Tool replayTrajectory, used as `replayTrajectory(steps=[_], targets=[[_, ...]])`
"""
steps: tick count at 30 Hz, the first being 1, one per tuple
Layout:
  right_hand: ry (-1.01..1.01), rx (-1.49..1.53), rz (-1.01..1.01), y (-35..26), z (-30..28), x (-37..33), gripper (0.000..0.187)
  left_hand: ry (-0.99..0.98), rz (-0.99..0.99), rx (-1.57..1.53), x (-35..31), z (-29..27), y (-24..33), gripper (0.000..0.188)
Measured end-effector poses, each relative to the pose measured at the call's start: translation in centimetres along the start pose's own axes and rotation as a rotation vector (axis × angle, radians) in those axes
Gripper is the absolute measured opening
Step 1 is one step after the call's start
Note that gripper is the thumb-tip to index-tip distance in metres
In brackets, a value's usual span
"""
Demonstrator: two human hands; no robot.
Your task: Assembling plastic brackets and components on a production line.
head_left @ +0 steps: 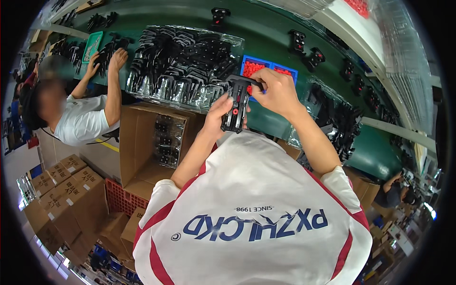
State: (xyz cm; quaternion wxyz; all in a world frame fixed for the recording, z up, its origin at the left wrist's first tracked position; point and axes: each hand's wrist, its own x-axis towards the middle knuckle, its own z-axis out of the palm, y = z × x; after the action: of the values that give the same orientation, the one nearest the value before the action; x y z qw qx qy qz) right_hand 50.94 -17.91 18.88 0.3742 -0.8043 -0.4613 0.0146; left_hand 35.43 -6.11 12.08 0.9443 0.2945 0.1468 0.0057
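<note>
A black plastic bracket (232, 123) with a wide curved top and small red pieces in its body stands upright in front of my chest. My left hand (217, 115) is wrapped round its lower body, the thumb lying along its front. At the upper right, my right hand (279, 93) pinches the end of the bracket's curved top arm. Whether a small piece also sits between those fingertips is hidden. Just behind the right hand are blue bins (294, 77) of small red parts, partly covered by the fingers.
Many black brackets lie on clear plastic (187, 52) at the left, with another pile (327, 111) at the right. Several finished-looking units (298, 42) line the green bench (266, 28). An open carton (135, 142) stands left of me. A co-worker (85, 116) handles black parts farther left.
</note>
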Motion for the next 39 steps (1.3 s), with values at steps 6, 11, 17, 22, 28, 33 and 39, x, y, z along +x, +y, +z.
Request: replayTrajectory(steps=[6,11,17,22,28,33,39], targets=[[0.022,-0.006,-0.018,0.0,-1.7,-2.3,0.018,0.163,-0.115,0.072,-0.1,2.6,-1.2,0.026],[-0.031,0.125,0.157,0.6,-2.9,-3.0,0.018,0.173,-0.119,0.05,0.1,3.8,-2.0,0.024],[-0.07,0.243,0.21,1.1,-3.6,-3.9,0.017,0.182,-0.09,0.041,0.4,5.0,-2.4,0.024],[-0.042,0.341,0.24,1.5,-3.9,-4.5,0.013,0.198,-0.101,0.096,0.4,5.6,-2.6,0.025],[0.279,0.766,0.466,3.4,-4.2,-6.3,0.017,0.195,-0.068,0.039,0.4,6.0,-2.4,0.025],[0.251,1.874,0.461,2.4,-4.2,-7.2,0.056,0.234,0.034,0.024,0.8,6.3,-1.8,0.025],[0.22,1.786,0.615,0.3,-4.7,-9.3,0.062,0.299,0.152,0.065,1.4,6.8,-1.3,0.025]])
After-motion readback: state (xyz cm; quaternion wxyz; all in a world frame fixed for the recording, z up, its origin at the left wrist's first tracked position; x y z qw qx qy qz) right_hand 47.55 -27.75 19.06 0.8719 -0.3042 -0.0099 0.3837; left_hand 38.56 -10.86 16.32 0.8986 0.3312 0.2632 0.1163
